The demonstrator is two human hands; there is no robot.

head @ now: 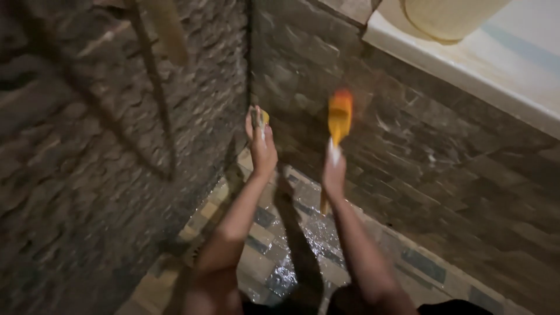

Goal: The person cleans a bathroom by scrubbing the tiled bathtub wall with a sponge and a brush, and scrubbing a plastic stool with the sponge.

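A corner of dark stone-look tiled walls (87, 175) fills most of the view, w/ the seam running up at abt 12 o'clock. At 1–2 o'clock a white ledge (466, 64), prob. a tub or basin rim, is seen, and a pale yellow rounded container (449, 17) is set on it; no label or print can be made out, as the frame is blurred. The wet mosaic floor (303, 245), in beige and blue-grey squares, is lit at 6 o'clock and glistens w/ water.

Both arms are stretched fwd toward the corner. The right hand (333, 175) is closed around the pale handle of an orange-yellow brush (339, 119), held head-up at abt 12–1 o'clock from the hand, close to the wall, likely so the head can be brought against the tiles. The left hand (261, 149) is raised at 11 o'clock, fingers (254, 119) curled on a small yellow-green item (263, 116), perhaps a sponge; its exact kind can't be told. The two hands are kept near each other but apart.
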